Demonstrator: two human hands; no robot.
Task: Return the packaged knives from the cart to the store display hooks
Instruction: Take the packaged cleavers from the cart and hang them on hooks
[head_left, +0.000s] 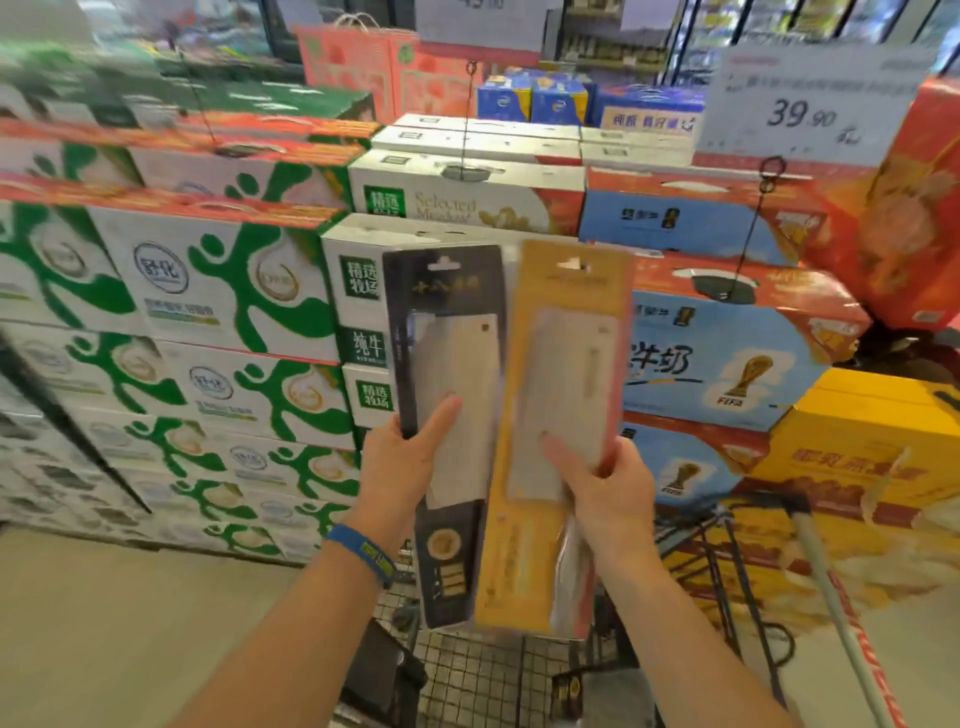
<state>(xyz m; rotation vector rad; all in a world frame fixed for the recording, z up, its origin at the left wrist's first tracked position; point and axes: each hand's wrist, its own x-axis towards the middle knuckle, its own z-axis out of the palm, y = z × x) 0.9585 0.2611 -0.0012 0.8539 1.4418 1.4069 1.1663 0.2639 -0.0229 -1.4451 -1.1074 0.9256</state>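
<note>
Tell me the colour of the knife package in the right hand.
Yellow-orange card, seen in the head view.

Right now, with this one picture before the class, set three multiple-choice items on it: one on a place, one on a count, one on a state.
1. Where is the black package relative to the yellow package?
A. on its left
B. on its right
C. lying on the floor

2. How many knife packages are held up?
A. one
B. two
C. four

3. The left hand is:
A. open and empty
B. gripping the black package
C. resting on a milk carton

Answers:
1 A: the two packages stand side by side, the black one on the left.
2 B: there is one in each hand, and the right hand holds the yellow package.
3 B: its thumb presses on the package front.
</note>
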